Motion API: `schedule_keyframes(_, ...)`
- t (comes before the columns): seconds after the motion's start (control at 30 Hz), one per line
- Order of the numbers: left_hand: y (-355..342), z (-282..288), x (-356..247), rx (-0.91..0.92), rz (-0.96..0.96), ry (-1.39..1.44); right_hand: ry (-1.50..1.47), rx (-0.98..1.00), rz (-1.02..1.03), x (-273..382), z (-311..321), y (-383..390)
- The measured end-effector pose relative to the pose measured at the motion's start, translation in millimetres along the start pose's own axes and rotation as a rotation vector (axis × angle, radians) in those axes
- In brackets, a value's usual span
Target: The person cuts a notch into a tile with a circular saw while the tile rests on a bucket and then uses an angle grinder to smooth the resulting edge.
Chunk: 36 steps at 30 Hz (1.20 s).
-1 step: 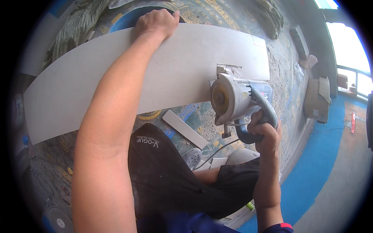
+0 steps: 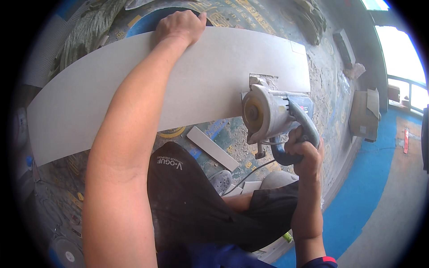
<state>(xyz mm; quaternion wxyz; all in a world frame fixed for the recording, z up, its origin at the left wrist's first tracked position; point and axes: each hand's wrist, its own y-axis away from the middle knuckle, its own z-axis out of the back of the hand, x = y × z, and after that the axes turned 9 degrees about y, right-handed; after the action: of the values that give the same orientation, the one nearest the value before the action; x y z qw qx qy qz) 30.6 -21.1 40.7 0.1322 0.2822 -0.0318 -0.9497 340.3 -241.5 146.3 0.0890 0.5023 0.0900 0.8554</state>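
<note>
A long, pale grey tile (image 2: 210,73) lies across the view in front of me. My left hand (image 2: 181,27) is closed over its far edge, the fingertips hidden behind that edge. In my right hand (image 2: 307,154) is the looped rear handle of a handheld tile saw (image 2: 267,114), fingers wrapped round it. The saw rests on the tile's near edge toward the right end, its guard and round yellowish cover facing left. Just ahead of its base plate there is a dusty, rectangular cut-out or notch in the tile. The blade's lower part cannot be seen.
A narrow tile strip (image 2: 213,148) lies on the dusty floor below the tile. The dark cable (image 2: 254,172) runs past my grey shoe (image 2: 220,182). Behind my left hand is a blue round tub (image 2: 144,22). A cardboard box (image 2: 364,115) stands by the right wall.
</note>
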Motion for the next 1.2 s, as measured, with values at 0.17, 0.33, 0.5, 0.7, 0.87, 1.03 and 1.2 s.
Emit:
schedule_keyframes(0.17, -1.2, 1.6, -0.4, 0.002, -0.006, -0.003, -0.008, 0.027, -0.021, 1.1, 3.0, -0.8)
schedule_keyframes(0.33, -1.8, 0.0, 0.8, -0.015, -0.002, -0.008, -0.016, 0.035, -0.055, 2.0, 1.3, -1.9)
schedule_keyframes(0.5, -2.5, -0.1, 1.3, -0.008, -0.006, -0.017, -0.045, 0.040, -0.119, 2.5, 0.9, -2.6)
schedule_keyframes(0.7, -1.8, 0.0, 0.6, 0.002, -0.006, -0.014, -0.106, 0.029, -0.136, 0.9, -0.1, -2.7)
schedule_keyframes(0.87, -1.3, 0.0, -0.9, -0.003, -0.003, -0.013, -0.093, 0.043, -0.133, 0.5, 2.0, -4.0)
schedule_keyframes(1.03, -0.5, 0.0, 0.3, 0.000, 0.001, -0.007, -0.098, 0.051, -0.125, 4.4, -0.4, -4.2)
schedule_keyframes(1.2, -1.3, 0.3, -0.2, 0.012, 0.012, 0.005, -0.116, 0.053, -0.132, 0.2, 0.7, -4.9)
